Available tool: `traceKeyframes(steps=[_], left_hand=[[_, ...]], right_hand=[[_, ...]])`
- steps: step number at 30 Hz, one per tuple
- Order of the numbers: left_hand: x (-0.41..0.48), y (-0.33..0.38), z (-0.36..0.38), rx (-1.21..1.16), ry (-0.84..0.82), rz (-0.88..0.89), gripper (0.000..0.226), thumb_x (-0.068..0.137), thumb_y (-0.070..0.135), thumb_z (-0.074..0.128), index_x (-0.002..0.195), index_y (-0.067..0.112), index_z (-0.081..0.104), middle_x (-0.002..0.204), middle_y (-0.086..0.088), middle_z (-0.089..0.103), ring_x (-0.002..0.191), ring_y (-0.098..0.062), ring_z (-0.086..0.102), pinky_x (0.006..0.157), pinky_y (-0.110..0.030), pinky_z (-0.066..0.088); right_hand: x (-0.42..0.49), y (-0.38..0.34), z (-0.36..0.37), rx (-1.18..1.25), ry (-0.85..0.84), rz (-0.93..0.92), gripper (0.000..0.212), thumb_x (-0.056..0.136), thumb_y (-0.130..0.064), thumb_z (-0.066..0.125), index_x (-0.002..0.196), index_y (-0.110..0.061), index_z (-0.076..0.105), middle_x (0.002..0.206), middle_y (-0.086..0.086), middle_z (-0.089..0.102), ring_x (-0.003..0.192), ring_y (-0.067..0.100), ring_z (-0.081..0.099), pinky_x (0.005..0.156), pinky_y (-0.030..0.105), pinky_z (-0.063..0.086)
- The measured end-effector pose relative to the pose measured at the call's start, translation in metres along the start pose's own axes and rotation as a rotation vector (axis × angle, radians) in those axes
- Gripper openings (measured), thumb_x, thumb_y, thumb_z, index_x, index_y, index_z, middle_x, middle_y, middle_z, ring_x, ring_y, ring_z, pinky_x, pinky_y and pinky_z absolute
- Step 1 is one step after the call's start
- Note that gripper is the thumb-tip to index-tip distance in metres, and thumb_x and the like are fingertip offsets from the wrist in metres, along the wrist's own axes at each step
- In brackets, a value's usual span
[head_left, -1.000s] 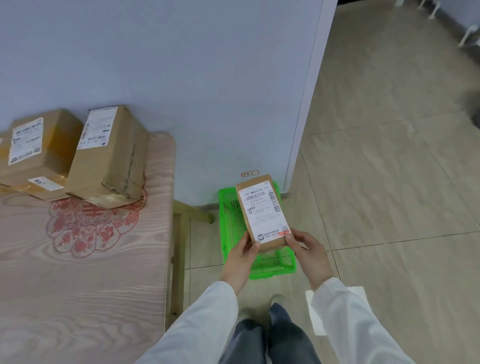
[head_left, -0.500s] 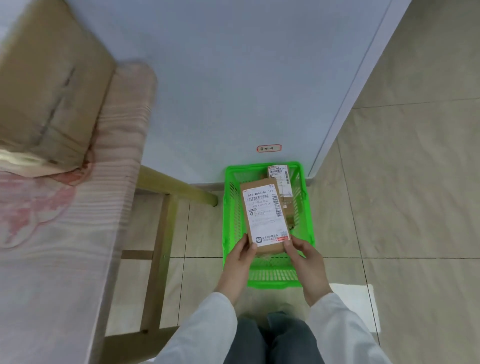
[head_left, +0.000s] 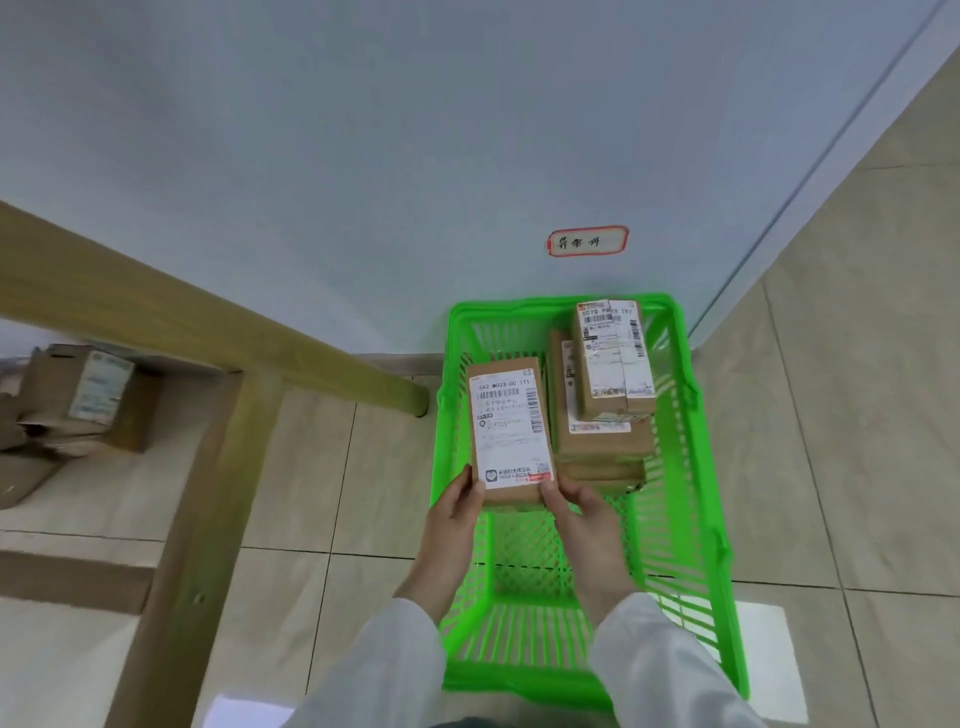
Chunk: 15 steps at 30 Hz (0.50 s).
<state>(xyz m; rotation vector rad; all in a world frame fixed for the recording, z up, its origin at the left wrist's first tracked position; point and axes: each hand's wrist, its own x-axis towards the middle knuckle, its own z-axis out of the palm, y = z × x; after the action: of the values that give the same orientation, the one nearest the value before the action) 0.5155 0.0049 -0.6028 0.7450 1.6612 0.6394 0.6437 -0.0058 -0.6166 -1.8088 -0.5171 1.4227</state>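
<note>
Parcel (head_left: 511, 431) gripped at its near end by left hand (head_left: 456, 514) and right hand (head_left: 584, 514) over green basket (head_left: 693, 467)

Tiled floor (head_left: 857, 467) carried green basket (head_left: 685, 467), centre-right of frame, against wall. Cardboard boxes (head_left: 88, 400) lay at left edge.

Wall (head_left: 363, 156): pale blue-grey, plain, ending in a vertical corner edge at the right. A small red-bordered label (head_left: 587, 241) is stuck low on it (handwritten, not legible). Grey skirting strip (head_left: 400, 361) along its foot.
Floor (head_left: 857, 415): large beige tiles, thin dark joints.
Left: light wooden table frame, with a rounded rail (head_left: 208, 327) running across and a square leg (head_left: 192, 519) standing on the tiles.
Bright light patch (head_left: 769, 654) on the floor, lower right.
</note>
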Motion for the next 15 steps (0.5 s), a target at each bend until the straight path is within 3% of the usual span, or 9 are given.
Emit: traceKeyframes(steps=[7, 12, 15], left_hand=[[0.066, -0.042, 0.018, -0.019, 0.048, -0.005, 0.046, 0.1, 0.027, 0.045, 0.143, 0.013, 0.041, 0.143, -0.005, 0.048, 0.132, -0.021, 0.044, 0.111, -0.045, 0.035], [0.096, -0.059, 0.031, -0.043, 0.078, -0.008, 0.043, 0.101, 0.028, 0.042, 0.142, 0.016, 0.042, 0.142, -0.008, 0.049, 0.13, -0.024, 0.045, 0.11, -0.046, 0.037], [0.109, -0.068, 0.037, 0.004, 0.084, -0.022, 0.044, 0.101, 0.028, 0.043, 0.144, 0.024, 0.04, 0.139, -0.005, 0.052, 0.128, -0.032, 0.047, 0.106, -0.045, 0.04]], right_hand=[[0.056, 0.037, 0.026, 0.036, 0.055, 0.064, 0.028, 0.09, -0.028, 0.064, 0.107, -0.006, 0.067, 0.102, 0.006, 0.066, 0.098, 0.016, 0.056, 0.084, 0.022, 0.035], [0.083, 0.054, 0.04, 0.081, 0.136, 0.06, 0.031, 0.091, -0.024, 0.063, 0.11, 0.0, 0.066, 0.102, 0.011, 0.066, 0.094, 0.016, 0.056, 0.079, 0.019, 0.036], [0.094, 0.067, 0.051, 0.038, 0.19, 0.064, 0.035, 0.091, -0.025, 0.061, 0.111, 0.004, 0.065, 0.116, 0.015, 0.065, 0.109, 0.024, 0.058, 0.087, 0.026, 0.038]])
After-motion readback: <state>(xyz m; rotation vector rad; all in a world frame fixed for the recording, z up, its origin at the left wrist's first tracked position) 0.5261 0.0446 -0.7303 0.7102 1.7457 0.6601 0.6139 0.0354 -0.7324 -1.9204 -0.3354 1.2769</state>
